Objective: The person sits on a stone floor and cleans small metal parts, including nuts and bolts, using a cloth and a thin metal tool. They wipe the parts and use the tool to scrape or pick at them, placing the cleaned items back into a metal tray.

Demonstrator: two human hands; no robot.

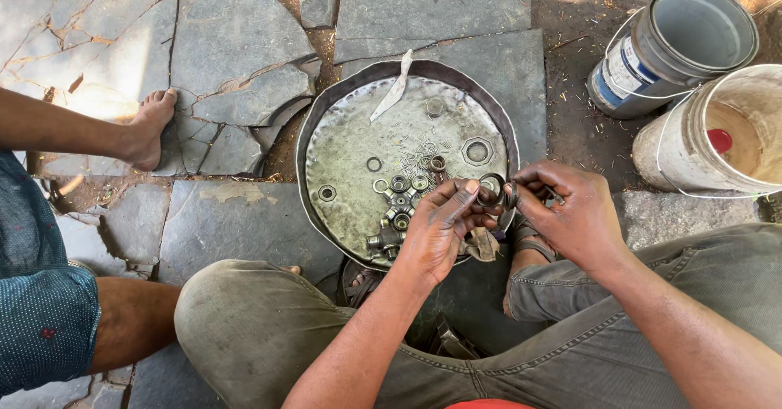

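A round, dented metal tray (350, 160) lies on the stone ground, wet with dark oily liquid. On it lie several small rings, washers and bearing cups (401, 186), a large hex nut (476, 151) and a cross-shaped metal joint piece (388, 236). Over the tray's right rim, my left hand (440, 228) pinches a dark metal ring (491, 189) and also holds a dirty rag (482, 244) under the fingers. My right hand (566, 213) meets it, fingertips closed on a small part at the same ring (511, 193).
Another person sits at the left, with a bare foot (148, 132) and a knee on the cracked slabs. A grey tin bucket (676, 46) and a white plastic bucket (717, 132) stand at upper right. A pale strip (393, 90) lies across the tray's far edge.
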